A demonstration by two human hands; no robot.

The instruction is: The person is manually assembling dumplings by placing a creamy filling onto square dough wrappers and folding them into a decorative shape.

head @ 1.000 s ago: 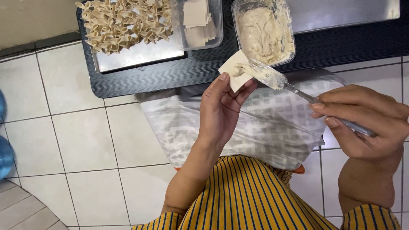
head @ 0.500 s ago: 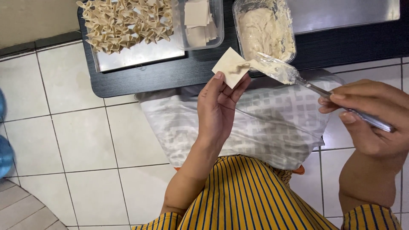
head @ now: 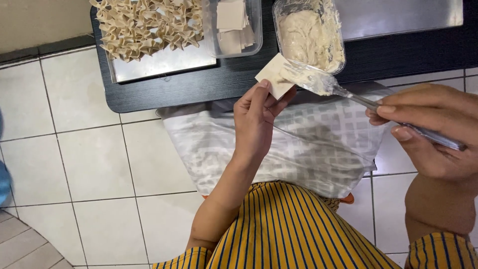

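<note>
My left hand (head: 256, 117) holds up a small square dough wrapper (head: 273, 73) by its lower edge, palm towards me. My right hand (head: 430, 132) grips the handle of a metal fork (head: 368, 102), whose tines, coated with pale filling, rest on the wrapper's right side. Just beyond the fork is a clear tub of creamy filling (head: 308, 35). A clear tub of stacked square wrappers (head: 233, 25) stands to its left.
A metal tray (head: 164, 62) piled with folded dumplings (head: 144, 25) sits at the left of a low black table (head: 199, 87). Another metal tray (head: 403, 17) lies at the right. A grey checked cloth (head: 308, 149) covers my lap above white floor tiles (head: 74, 159).
The fork's tines have slid left onto the wrapper, leaving filling on it. My right hand has risen slightly. My left hand holds the wrapper in about the same place.
</note>
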